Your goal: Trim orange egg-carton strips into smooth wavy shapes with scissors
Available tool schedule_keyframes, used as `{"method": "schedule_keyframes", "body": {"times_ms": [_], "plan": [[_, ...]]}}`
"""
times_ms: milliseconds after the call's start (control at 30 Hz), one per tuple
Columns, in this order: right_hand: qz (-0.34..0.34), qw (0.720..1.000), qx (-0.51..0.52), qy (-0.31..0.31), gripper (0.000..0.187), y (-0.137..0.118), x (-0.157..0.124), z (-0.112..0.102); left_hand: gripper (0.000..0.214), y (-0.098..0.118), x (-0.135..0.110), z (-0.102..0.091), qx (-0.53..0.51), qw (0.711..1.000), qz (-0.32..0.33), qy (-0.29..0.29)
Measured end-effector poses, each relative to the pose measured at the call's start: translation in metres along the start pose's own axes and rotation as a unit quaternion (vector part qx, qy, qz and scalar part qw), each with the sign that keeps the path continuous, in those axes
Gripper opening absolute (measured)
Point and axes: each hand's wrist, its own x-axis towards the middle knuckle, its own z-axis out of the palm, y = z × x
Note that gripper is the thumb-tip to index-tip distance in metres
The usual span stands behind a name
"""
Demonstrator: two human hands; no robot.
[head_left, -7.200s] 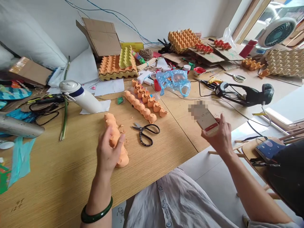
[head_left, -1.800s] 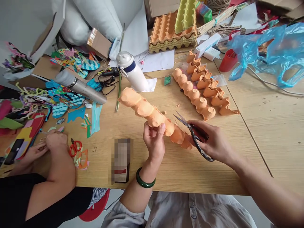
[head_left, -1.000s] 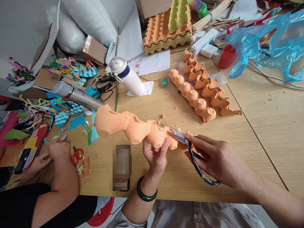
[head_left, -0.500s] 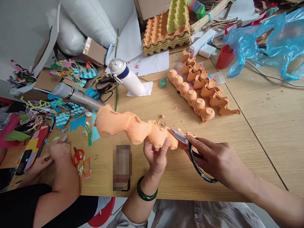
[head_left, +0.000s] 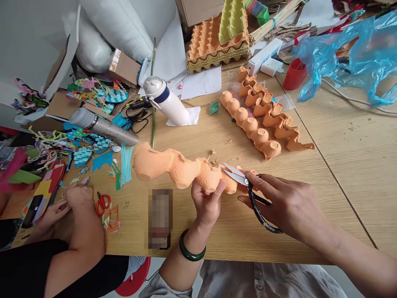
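My left hand (head_left: 207, 203) grips an orange egg carton strip (head_left: 182, 171) from below, thumb on the near side of one cup. The strip is held above the table, its larger end to the left. Black-handled scissors (head_left: 259, 211) are in my right hand (head_left: 288, 203), their blades slightly parted at the strip's upper edge. Part of the strip's right end is hidden behind the scissors and my right fingers. Beyond it, a cut row of orange cups (head_left: 250, 125) and several zigzag carton strips (head_left: 276, 114) lie on the table.
A white flask (head_left: 169, 101) and a steel flask (head_left: 104, 128) stand to the left. Stacked egg trays (head_left: 203, 41), a red cup (head_left: 294, 74) and a blue plastic bag (head_left: 353, 58) are farther back. At left, a co-worker's arm (head_left: 83, 219) rests near red scissors (head_left: 102, 203).
The scissor blades have parted a little, and my right hand has shifted slightly. The strip's left end has moved slightly right and down.
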Motion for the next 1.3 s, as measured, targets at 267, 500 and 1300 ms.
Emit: {"method": "schedule_keyframes", "body": {"times_ms": [267,500,1300], "plan": [[-0.001,1.0,-0.003,-0.009,0.031,0.0,-0.003,0.002,0.047,-0.003,0.001,-0.001,0.003,0.999,-0.034,0.01],[0.062,0.99,0.12,-0.036,0.033,0.009,0.003,-0.001,0.044,0.0,0.011,0.0,-0.057,0.995,-0.075,-0.017],[0.071,0.937,0.331,-0.084,0.037,0.028,0.014,0.033,0.05,0.004,0.012,-0.001,-0.12,0.948,-0.283,-0.082]]}}
